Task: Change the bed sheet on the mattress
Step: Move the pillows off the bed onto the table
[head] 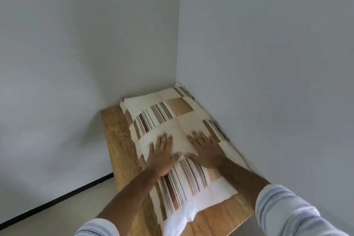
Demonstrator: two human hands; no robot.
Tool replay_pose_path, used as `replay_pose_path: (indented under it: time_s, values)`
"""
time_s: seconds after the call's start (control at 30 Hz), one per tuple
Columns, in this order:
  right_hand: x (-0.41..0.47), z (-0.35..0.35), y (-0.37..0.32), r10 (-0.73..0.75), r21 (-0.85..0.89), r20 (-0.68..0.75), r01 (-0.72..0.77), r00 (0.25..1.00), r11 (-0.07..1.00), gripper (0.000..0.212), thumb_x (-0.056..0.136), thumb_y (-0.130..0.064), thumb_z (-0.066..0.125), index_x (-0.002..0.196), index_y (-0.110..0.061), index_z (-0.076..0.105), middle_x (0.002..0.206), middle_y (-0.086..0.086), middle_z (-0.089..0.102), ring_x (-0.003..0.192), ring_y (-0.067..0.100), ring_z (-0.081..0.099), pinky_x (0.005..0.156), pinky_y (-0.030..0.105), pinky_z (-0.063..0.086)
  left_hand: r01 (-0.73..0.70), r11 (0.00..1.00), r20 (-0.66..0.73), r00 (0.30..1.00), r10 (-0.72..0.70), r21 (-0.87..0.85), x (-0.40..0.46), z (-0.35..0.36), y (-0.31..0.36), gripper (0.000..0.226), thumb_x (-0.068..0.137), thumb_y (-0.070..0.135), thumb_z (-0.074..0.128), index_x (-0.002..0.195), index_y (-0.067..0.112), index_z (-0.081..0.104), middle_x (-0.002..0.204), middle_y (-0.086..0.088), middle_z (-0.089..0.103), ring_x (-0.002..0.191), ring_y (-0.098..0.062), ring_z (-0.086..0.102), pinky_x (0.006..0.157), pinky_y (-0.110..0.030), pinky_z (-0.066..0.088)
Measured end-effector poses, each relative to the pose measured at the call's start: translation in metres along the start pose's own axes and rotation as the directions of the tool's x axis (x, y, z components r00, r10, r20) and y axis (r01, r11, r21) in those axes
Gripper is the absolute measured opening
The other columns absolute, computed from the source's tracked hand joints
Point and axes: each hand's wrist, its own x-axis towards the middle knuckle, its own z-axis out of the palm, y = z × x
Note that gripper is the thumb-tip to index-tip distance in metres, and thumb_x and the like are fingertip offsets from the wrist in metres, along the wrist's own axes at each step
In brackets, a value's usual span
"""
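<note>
A small mattress lies on a wooden platform in the room's corner. A cream sheet with brown squares and striped patches covers its top. At the near end a white layer shows from under the patterned sheet. My left hand rests flat on the sheet near the middle, fingers straight and pointing away. My right hand presses flat beside it, fingers spread. The two thumbs almost meet.
Grey walls close in behind and to the right of the bed. The wooden platform sticks out on the left and at the near end. Pale floor with a dark skirting line lies to the left.
</note>
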Motion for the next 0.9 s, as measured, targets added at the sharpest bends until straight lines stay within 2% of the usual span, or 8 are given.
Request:
replay_pose_path:
  time_s: [0.07, 0.17, 0.4, 0.57, 0.63, 0.73, 0.83, 0.9]
  values:
    - [0.005, 0.019, 0.006, 0.014, -0.022, -0.064, -0.015, 0.998, 1.000, 0.082, 0.094, -0.078, 0.016, 0.158, -0.034, -0.010, 0.167, -0.005, -0.014, 0.153, 0.018, -0.015, 0.124, 0.051, -0.005, 0.009, 1.000, -0.051, 0.999, -0.009, -0.002, 0.006, 0.020, -0.006, 0.091, 0.085, 0.076, -0.010, 0.159, 0.022, -0.016, 0.164, -0.003, -0.028, 0.152, -0.023, -0.025, 0.124, -0.050, -0.010]
    - [0.008, 0.028, 0.010, -0.008, -0.005, -0.122, 0.008, 0.993, 1.000, 0.078, 0.096, -0.076, 0.016, 0.159, -0.036, -0.007, 0.168, -0.006, -0.009, 0.153, 0.016, -0.016, 0.123, 0.049, -0.008, 0.003, 1.000, -0.090, 0.996, -0.001, 0.021, 0.013, 0.031, -0.006, 0.082, 0.095, 0.069, -0.001, 0.160, 0.021, -0.013, 0.165, -0.004, -0.025, 0.152, -0.022, -0.026, 0.125, -0.052, -0.007]
    - [-0.003, 0.014, 0.000, -0.031, 0.047, -0.105, 0.036, 0.994, 0.998, 0.082, 0.095, -0.074, 0.014, 0.160, -0.027, -0.001, 0.169, 0.002, -0.001, 0.155, 0.022, -0.005, 0.123, 0.053, -0.003, 0.061, 0.994, -0.104, 0.993, -0.052, 0.088, -0.008, 0.019, 0.001, 0.077, 0.101, 0.064, 0.009, 0.159, 0.020, -0.015, 0.166, -0.004, -0.023, 0.153, -0.021, -0.022, 0.126, -0.050, -0.006]
    - [-0.024, -0.007, -0.041, -0.304, 0.009, -0.136, 0.308, 0.943, 0.951, 0.083, 0.094, -0.073, 0.014, 0.161, -0.026, 0.005, 0.168, -0.001, 0.000, 0.155, 0.018, 0.000, 0.125, 0.051, 0.003, 0.278, 0.952, -0.208, 0.946, -0.249, 0.127, -0.088, 0.008, 0.008, 0.080, 0.099, 0.065, 0.004, 0.161, 0.016, -0.005, 0.166, -0.005, -0.019, 0.155, -0.024, -0.016, 0.125, -0.053, -0.007]
    - [-0.036, -0.008, -0.075, -0.463, -0.066, -0.152, 0.459, 0.873, 0.886, 0.083, 0.095, -0.073, 0.014, 0.161, -0.023, 0.012, 0.168, 0.002, 0.009, 0.155, 0.022, 0.009, 0.124, 0.054, 0.009, 0.418, 0.903, -0.246, 0.889, -0.386, 0.095, -0.145, 0.005, 0.010, 0.083, 0.097, 0.066, 0.000, 0.161, 0.015, -0.004, 0.167, -0.006, -0.016, 0.155, -0.024, -0.014, 0.124, -0.052, -0.008]
    - [-0.068, -0.002, -0.139, -0.664, -0.121, -0.129, 0.653, 0.737, 0.748, 0.081, 0.096, -0.069, 0.017, 0.160, -0.019, 0.016, 0.166, 0.007, 0.018, 0.153, 0.026, 0.018, 0.123, 0.055, 0.013, 0.619, 0.778, -0.271, 0.771, -0.576, 0.108, -0.247, 0.008, 0.013, 0.088, 0.092, 0.067, -0.005, 0.162, 0.013, 0.001, 0.169, -0.009, -0.007, 0.157, -0.024, -0.008, 0.125, -0.054, -0.003]
    - [-0.128, 0.006, -0.214, -0.803, -0.116, -0.071, 0.794, 0.592, 0.596, 0.084, 0.093, -0.070, 0.013, 0.160, -0.020, 0.015, 0.167, 0.005, 0.013, 0.154, 0.025, 0.014, 0.122, 0.055, 0.011, 0.800, 0.597, -0.268, 0.591, -0.761, 0.068, -0.369, 0.020, 0.028, 0.092, 0.087, 0.065, -0.009, 0.161, 0.010, -0.003, 0.169, -0.010, -0.010, 0.156, -0.025, -0.010, 0.124, -0.056, -0.003]
    - [-0.172, 0.013, -0.262, -0.874, -0.120, -0.067, 0.866, 0.481, 0.485, 0.084, 0.094, -0.071, 0.013, 0.160, -0.019, 0.016, 0.167, 0.005, 0.014, 0.154, 0.025, 0.014, 0.123, 0.054, 0.010, 0.882, 0.470, -0.293, 0.458, -0.839, 0.033, -0.448, 0.028, 0.044, 0.094, 0.088, 0.064, -0.006, 0.161, 0.007, 0.005, 0.169, -0.012, -0.004, 0.157, -0.027, -0.002, 0.123, -0.057, 0.000]
